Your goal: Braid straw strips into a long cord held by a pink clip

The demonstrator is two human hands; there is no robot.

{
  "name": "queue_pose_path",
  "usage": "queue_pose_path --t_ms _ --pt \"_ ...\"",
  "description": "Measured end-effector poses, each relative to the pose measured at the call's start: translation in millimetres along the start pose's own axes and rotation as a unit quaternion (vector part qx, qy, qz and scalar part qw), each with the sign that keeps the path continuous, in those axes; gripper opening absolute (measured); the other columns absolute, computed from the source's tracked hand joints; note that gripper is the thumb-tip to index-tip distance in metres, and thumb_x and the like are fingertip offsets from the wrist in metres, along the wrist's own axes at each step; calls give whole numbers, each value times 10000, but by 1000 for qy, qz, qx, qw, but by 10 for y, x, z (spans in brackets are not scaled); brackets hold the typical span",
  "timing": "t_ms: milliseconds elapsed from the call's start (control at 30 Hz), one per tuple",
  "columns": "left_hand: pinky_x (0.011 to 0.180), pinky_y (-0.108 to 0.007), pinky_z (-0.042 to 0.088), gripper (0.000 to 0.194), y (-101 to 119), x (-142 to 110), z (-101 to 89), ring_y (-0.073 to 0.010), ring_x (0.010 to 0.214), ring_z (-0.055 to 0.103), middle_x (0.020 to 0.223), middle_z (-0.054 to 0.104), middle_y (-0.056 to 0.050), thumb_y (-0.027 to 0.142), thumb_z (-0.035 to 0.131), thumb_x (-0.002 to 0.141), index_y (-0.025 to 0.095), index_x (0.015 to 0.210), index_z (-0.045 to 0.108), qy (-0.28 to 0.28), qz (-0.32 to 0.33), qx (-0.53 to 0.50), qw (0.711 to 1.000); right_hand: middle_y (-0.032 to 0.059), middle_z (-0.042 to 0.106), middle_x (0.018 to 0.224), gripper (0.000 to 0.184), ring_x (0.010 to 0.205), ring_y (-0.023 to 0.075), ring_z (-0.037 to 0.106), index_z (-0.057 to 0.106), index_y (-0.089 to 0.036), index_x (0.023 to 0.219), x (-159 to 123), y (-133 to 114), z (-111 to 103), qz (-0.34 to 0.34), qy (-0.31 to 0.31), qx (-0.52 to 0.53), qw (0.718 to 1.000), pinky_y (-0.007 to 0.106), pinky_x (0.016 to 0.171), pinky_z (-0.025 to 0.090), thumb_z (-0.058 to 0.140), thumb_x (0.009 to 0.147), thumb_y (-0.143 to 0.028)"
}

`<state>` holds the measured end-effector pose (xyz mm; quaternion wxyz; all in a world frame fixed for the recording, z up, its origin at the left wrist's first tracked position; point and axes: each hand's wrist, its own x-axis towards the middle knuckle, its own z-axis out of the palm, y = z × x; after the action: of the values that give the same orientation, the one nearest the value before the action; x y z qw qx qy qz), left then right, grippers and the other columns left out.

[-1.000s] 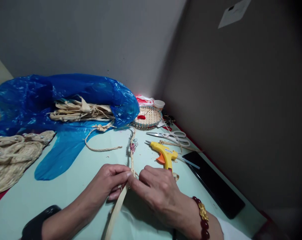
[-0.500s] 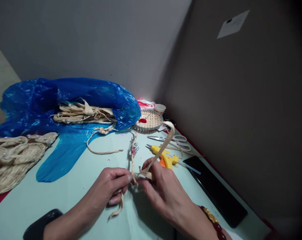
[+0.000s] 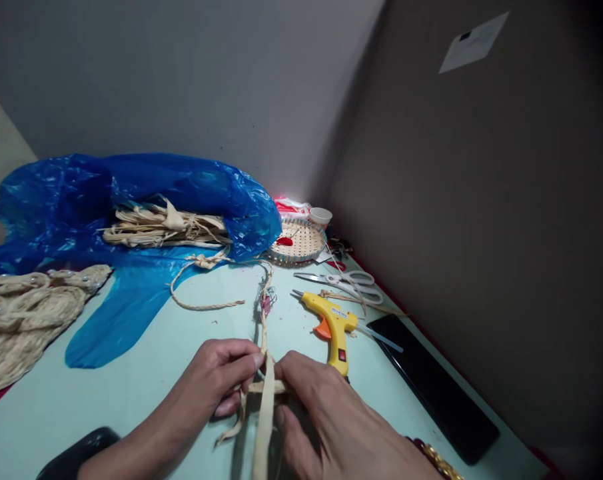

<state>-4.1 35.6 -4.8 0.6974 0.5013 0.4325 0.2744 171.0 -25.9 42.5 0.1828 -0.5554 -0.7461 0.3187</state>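
Observation:
My left hand (image 3: 221, 377) pinches the near end of a thin braided straw cord (image 3: 264, 313) that runs away across the pale green table (image 3: 131, 393). My right hand (image 3: 326, 420) is closed on flat straw strips (image 3: 264, 417) that cross just under the braid; one strip runs toward me, another lies sideways between the two hands. A short loose end hangs below my left fingers. A small pink clip (image 3: 266, 301) sits on the cord farther up.
A yellow glue gun (image 3: 334, 323), scissors (image 3: 348, 279) and a black phone (image 3: 438, 390) lie to the right by the wall. A blue plastic bag (image 3: 131, 200) with straw bundles (image 3: 166, 225), a round woven tray (image 3: 297, 241) and woven straw pieces (image 3: 21, 320) sit behind and left.
The right hand swung a straw strip up and over the braid, then brought it down toward me; it now lies flat across the work. The left hand kept its pinch.

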Motion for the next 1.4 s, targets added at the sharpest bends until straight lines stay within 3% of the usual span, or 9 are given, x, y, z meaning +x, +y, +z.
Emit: queue_pose_path --t_ms 100,267,433,600,800,1033,1400 --pt "376 -188 123 279 23 -9 11 -20 374 231 489 409 77 386 616 785 132 673 590 15 -6 7 1000 10 588 968 168 930 157 569 529 -258 977 32 21 -7 -57 -17 30 998 266 823 462 417 901 -158" --pt "372 -191 134 280 16 -9 15 -25 365 228 480 429 68 396 614 768 126 708 650 18 -10 2 1000 11 612 876 190 779 126 580 546 -224 972 146 114 44 -99 27 57 993 224 716 443 383 931 -134" --pt "368 -180 115 232 -14 -1 4 -9 361 243 514 444 71 351 646 740 127 683 622 14 -10 -22 1000 -8 561 650 105 528 130 466 475 -196 895 188 145 123 -53 95 9 994 247 522 344 387 934 -239" --pt "354 -173 116 261 -46 12 -15 -3 339 250 516 444 81 389 634 761 130 730 624 3 -4 -6 1000 -29 470 549 169 462 115 388 436 -204 740 197 105 147 -30 95 -36 994 245 487 276 408 902 -241" --pt "352 -173 139 334 -48 1 -3 -4 340 276 536 461 70 444 625 783 142 650 575 -5 20 4 1000 -56 383 494 185 425 95 286 379 -209 683 202 127 194 -16 119 -65 991 247 458 189 465 847 -215" --pt "347 -159 204 403 -98 37 -21 -7 336 319 550 478 70 510 630 787 150 632 540 -12 14 -9 1000 -59 383 494 175 428 94 275 356 -211 686 205 151 209 -33 137 -82 987 262 476 170 459 825 -189" --pt "333 -134 162 356 -37 -12 3 -2 353 267 527 414 84 419 605 832 150 617 516 31 -8 -14 999 -34 495 557 121 464 119 372 373 -215 741 176 173 203 -57 83 -168 981 275 501 178 422 852 -213"
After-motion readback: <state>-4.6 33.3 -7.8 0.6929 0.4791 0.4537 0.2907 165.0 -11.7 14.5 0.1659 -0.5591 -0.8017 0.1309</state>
